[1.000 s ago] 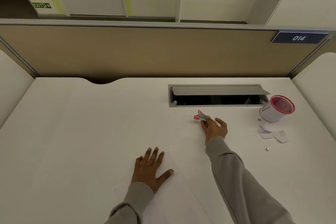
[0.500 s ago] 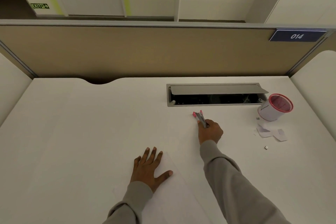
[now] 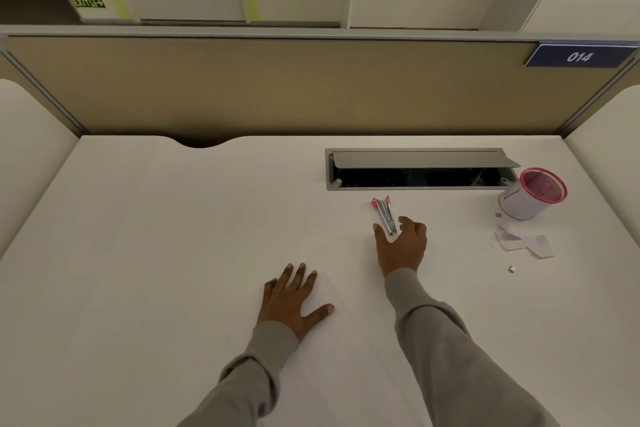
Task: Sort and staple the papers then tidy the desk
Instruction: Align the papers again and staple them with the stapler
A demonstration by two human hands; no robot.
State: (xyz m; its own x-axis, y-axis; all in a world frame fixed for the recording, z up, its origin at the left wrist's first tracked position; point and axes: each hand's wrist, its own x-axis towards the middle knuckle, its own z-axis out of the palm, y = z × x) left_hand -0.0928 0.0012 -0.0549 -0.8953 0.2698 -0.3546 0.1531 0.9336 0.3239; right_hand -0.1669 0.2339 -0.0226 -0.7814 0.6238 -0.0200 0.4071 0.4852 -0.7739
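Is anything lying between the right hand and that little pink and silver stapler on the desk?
Nothing visible does. The right hand sits at the stapler's near end, thumb and fingers spread to either side of it. The paper scraps and the red-rimmed cup lie well off to the right.

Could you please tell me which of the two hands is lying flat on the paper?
The left hand: it lies spread flat on the paper. The right hand is farther off, at the near end of the stapler.
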